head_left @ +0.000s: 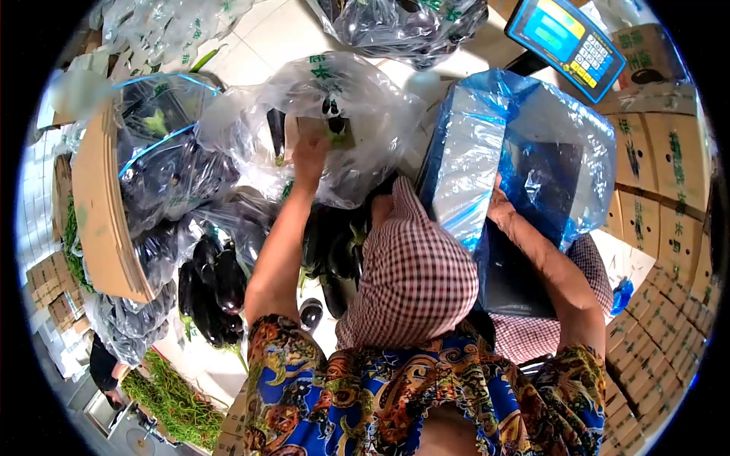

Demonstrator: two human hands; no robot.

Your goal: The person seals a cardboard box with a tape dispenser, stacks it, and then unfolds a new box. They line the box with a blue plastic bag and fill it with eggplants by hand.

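My left hand (310, 156) reaches into an open clear plastic bag (365, 87), close to a few eggplants (337, 125) lying in it. Its fingers are blurred and partly hidden, so their grip does not show. At the right, my right hand (498, 204) is at the near edge of a box lined with blue plastic (468, 152); the plastic hides most of its fingers. The dark inside of that box shows through the film. Between my left arm and my checked trousers, more eggplants (338, 247) lie on the floor.
Bagged eggplants (179, 178) and flat cardboard (114, 220) stand at the left, loose eggplants (217, 289) nearer. Green peppers (171, 395) lie lower left. A blue scale display (564, 47) is at upper right, with stacked cartons (661, 159) along the right. Part of another person (105, 368) shows lower left.
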